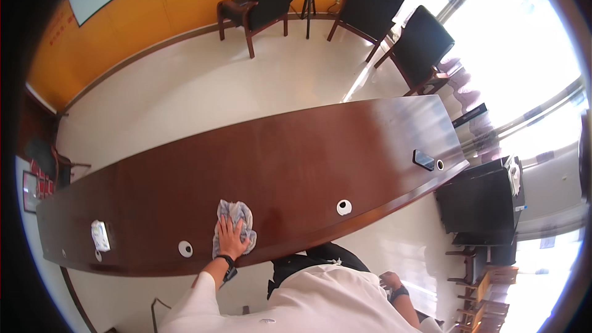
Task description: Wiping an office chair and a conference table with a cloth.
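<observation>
My left hand (230, 238) lies flat with fingers spread on a crumpled grey patterned cloth (245, 213), pressing it against the dark red-brown wooden table (277, 154). The cloth sits close to the table's near edge and sticks out around the fingers. A dark band is on my left wrist. Off the table, beside my right hip, my right hand (390, 280) hangs with loosely bent fingers, and nothing shows in it. Several round cable-hole rings are set along the near side of the tabletop, one white ring (185, 248) left of the cloth and another white ring (344, 207) to its right.
A white tissue pack (100, 235) lies on the table's left part, and a dark phone (423, 160) near its right end. Black armchairs (271, 0) and a tripod (308, 0) stand along the far wall. A black cabinet (481, 203) is at the right, beyond the table's end.
</observation>
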Motion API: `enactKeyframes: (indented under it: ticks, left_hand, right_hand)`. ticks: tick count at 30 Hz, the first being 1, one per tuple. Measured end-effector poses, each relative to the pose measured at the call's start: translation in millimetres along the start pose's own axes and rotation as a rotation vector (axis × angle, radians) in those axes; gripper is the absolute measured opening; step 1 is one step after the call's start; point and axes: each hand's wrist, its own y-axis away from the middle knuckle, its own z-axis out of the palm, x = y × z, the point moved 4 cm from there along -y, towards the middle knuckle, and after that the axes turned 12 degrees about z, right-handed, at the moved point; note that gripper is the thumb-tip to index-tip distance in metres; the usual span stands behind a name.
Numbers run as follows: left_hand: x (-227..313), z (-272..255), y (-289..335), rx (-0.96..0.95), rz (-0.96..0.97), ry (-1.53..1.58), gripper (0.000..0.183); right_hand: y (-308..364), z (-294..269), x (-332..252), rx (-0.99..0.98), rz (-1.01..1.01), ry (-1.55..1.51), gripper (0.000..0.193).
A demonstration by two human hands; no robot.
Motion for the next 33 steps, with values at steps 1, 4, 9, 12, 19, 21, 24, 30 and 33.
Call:
enactKeyframes:
  ticks: [1, 4, 9, 12, 19, 21, 24, 30, 33]
  left_hand:
    - [-0.8, 0.3, -5.0, 0.002, 0.011, -0.012, 0.083]
    - [10.0, 9.2, -12.2, -0.023, 0.058, 0.006, 0.082]
    - [59.2, 31.7, -49.9, -0.074, 0.125, 0.032, 0.08]
    - [125.0, 55.0, -104.5, -0.022, 0.143, 0.042, 0.079]
    - [296.2, 119.0, -245.3, 0.018, 0.232, 0.081, 0.072]
    - [344.7, 131.8, -289.3, 0.015, 0.273, 0.071, 0.07]
    - [367.9, 139.5, -302.5, 0.001, 0.244, 0.078, 0.07]
    - [307.3, 127.7, -249.8, -0.191, 0.3, 0.207, 0.076]
    - [261.6, 105.2, -213.5, -0.167, 0.132, 0.115, 0.078]
  right_hand:
    - [-2.8, -2.1, 7.8, -0.005, 0.016, 0.005, 0.034]
    - [-11.6, -12.8, 33.1, -0.019, -0.034, 0.097, 0.033]
    - [-43.9, -30.1, 21.4, -0.013, -0.005, 0.024, 0.033]
    - [-68.0, -52.5, 3.7, -0.072, -0.266, 0.151, 0.034]
    - [-112.3, -159.5, -51.2, 0.048, -0.193, 0.303, 0.034]
    - [-151.4, -212.1, -37.7, 0.094, -0.211, 0.324, 0.034]
    - [-147.8, -263.1, -73.1, 0.129, -0.224, 0.137, 0.031]
    - [-168.3, -308.9, -105.9, 0.155, -0.27, 0.069, 0.028]
    - [-167.2, -297.3, -109.2, 0.075, -0.258, 0.159, 0.029]
